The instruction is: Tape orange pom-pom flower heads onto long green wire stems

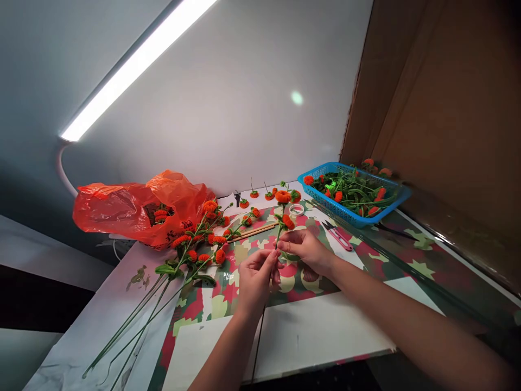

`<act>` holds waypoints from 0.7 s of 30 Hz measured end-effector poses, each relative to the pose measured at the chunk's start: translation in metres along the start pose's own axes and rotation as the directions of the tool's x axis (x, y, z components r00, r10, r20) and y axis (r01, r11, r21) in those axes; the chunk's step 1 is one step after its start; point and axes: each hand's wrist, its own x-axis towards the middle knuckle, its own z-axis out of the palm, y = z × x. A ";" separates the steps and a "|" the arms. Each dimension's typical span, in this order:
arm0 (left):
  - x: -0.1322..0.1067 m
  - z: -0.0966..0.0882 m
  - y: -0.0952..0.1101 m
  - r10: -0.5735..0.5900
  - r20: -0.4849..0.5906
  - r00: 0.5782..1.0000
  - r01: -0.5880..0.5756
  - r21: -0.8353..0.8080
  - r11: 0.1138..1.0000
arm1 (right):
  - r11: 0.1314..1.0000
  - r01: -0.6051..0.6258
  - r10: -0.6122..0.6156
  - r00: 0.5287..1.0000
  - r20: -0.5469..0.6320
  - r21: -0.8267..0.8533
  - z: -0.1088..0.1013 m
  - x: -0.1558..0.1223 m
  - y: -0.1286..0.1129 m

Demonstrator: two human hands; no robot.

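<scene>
Upright between my hands stands an orange pipe-cleaner flower [283, 197] on a green stem, with a second orange bloom on its side. The fingers of my left hand [260, 271] pinch the stem low down. Just above, my right hand [305, 250] grips the same stem between thumb and fingers. A thin dark wire runs down below my left hand. To the left, several finished flower stems [191, 260] with orange heads and green leaves lie in a bunch. Small loose orange flower heads [254, 194] sit behind my hands, near a roll of white tape [297, 209].
A blue basket [358, 221] of green stems and orange blooms stands at the back right. Pink-handled snips [338, 237] lie in front of it. An orange plastic bag [122, 209] is at the left, under a lit lamp [138, 70]. Wooden sticks [252, 232] lie on the camouflage-patterned mat [220, 307].
</scene>
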 end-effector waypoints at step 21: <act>0.003 0.001 -0.005 -0.286 0.342 0.895 0.405 -0.357 0.842 | 0.995 0.097 -0.091 0.970 0.226 -0.014 -0.003 -0.001 -0.002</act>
